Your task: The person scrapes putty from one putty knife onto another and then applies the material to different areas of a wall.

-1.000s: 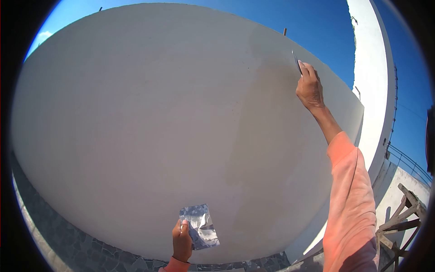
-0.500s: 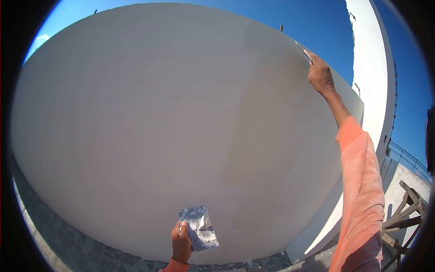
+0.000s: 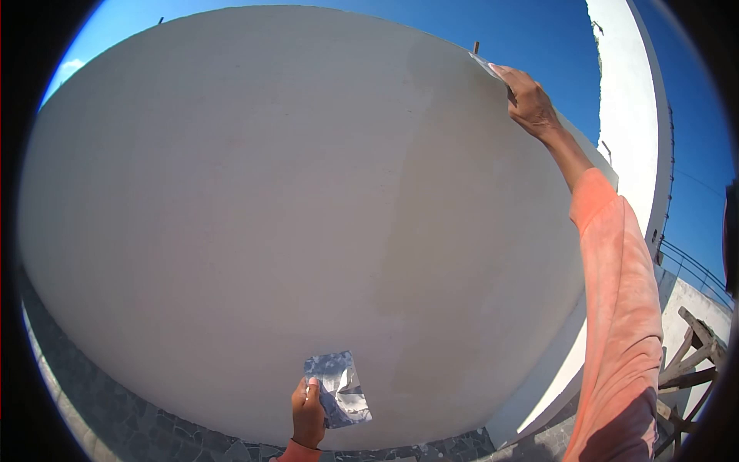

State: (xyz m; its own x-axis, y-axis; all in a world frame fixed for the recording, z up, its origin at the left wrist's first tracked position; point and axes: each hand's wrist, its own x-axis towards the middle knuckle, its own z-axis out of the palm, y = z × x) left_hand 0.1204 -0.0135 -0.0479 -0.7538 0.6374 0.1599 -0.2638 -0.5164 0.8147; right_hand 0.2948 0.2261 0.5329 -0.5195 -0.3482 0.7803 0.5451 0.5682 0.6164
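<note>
Thin flat blade (image 3: pixel 483 64) up by the top edge of a big pale wall (image 3: pixel 231 200), in the upper right of the frame.
The person's right hand (image 3: pixel 531 102) pinches the blade in its fingers; it is hard to tell if the blade touches the wall. Low in the middle of the frame, the left hand (image 3: pixel 309 412) pinches a shiny flat plate (image 3: pixel 342 389), thumb on its front. A darker patch (image 3: pixel 450 231) runs down the wall, right of the middle.
</note>
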